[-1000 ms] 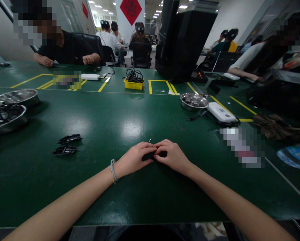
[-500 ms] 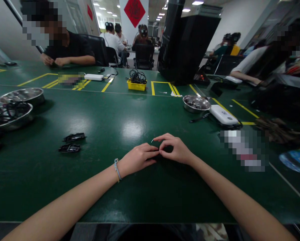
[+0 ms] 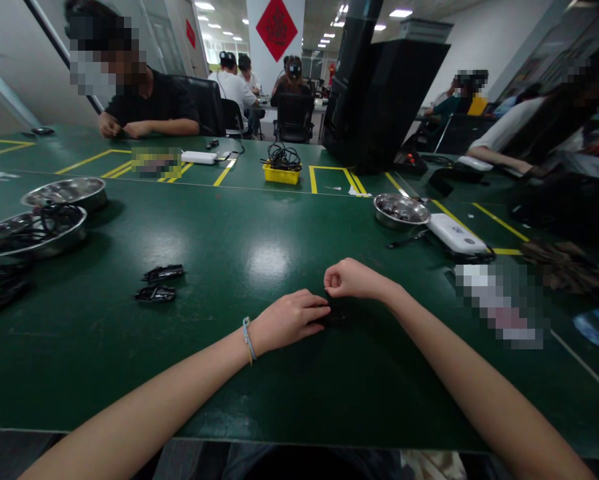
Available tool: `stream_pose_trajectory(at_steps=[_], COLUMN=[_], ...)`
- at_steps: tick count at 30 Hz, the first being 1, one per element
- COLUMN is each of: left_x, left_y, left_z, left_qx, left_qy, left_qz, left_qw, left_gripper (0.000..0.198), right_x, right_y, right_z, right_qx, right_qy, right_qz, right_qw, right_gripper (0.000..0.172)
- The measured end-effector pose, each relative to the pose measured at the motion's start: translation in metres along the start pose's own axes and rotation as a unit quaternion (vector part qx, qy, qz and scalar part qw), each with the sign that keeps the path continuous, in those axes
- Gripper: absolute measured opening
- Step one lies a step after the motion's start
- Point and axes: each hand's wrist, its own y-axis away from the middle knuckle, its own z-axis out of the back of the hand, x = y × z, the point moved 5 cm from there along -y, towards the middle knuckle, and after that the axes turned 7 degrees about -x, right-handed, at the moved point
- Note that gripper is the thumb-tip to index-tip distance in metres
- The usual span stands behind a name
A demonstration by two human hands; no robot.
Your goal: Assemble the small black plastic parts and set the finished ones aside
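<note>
My left hand [image 3: 292,320], with a light blue cord bracelet at the wrist, rests low over the green table. Its fingers close on a small dark black part [image 3: 336,315], which is hard to make out against the tabletop. Just above and to the right, my right hand [image 3: 352,279] is curled with fingers pressed together; what lies inside them, if anything, is hidden. Two glossy black plastic pieces, an upper one [image 3: 164,273] and a lower one [image 3: 155,293], lie to the left of my hands.
At left stand two metal bowls, the nearer bowl [image 3: 79,230] holding black cables. A smaller metal bowl [image 3: 379,217] with small parts is at right, beside a white power bank [image 3: 457,233]. A yellow box [image 3: 282,175] of cables stands farther back. Co-workers sit around.
My right hand has moved up and away from the left hand, its fingers curling in. The thin shiny bit seen at its fingertip no longer shows. The view has shifted slightly.
</note>
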Motion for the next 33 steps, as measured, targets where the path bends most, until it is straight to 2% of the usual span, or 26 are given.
stream_pose_trajectory(at_steps=[3,5,8,10,12,16,21,33], left_x=[0.000,0.000,0.000,0.000,0.000,0.000,0.000,0.000], left_y=[0.000,0.000,0.000,0.000,0.000,0.000,-0.001,-0.001], left_z=[0.000,0.001,0.000,0.000,0.000,0.000,0.001,0.001], left_qx=[0.001,0.003,0.006,0.007,0.008,0.002,-0.003,-0.001], left_qy=[0.005,0.007,0.005,0.003,0.001,0.002,0.002,0.000], left_qz=[-0.004,-0.005,-0.004,-0.004,-0.004,-0.001,0.006,0.006], left_qw=[1.000,1.000,1.000,1.000,1.000,1.000,1.000,1.000], left_gripper=[0.028,0.028,0.028,0.029,0.029,0.028,0.026,0.026], right_x=[-0.011,-0.020,-0.025,-0.020,-0.009,0.012,0.018,0.021], right_y=[0.014,0.024,0.041,0.052,0.060,0.068,0.067,0.067], right_z=[-0.001,-0.002,-0.004,-0.006,-0.009,-0.013,-0.013,-0.012], right_qx=[0.002,-0.038,-0.123,-0.168,-0.185,-0.177,-0.162,-0.157], right_qy=[-0.097,-0.192,-0.282,-0.274,-0.230,-0.159,-0.154,-0.145], right_qz=[-0.052,-0.078,-0.104,-0.111,-0.100,-0.045,-0.013,-0.013], right_qw=[0.994,0.977,0.946,0.940,0.950,0.970,0.974,0.977], right_gripper=[0.004,0.002,0.010,0.014,0.014,0.013,0.010,0.008])
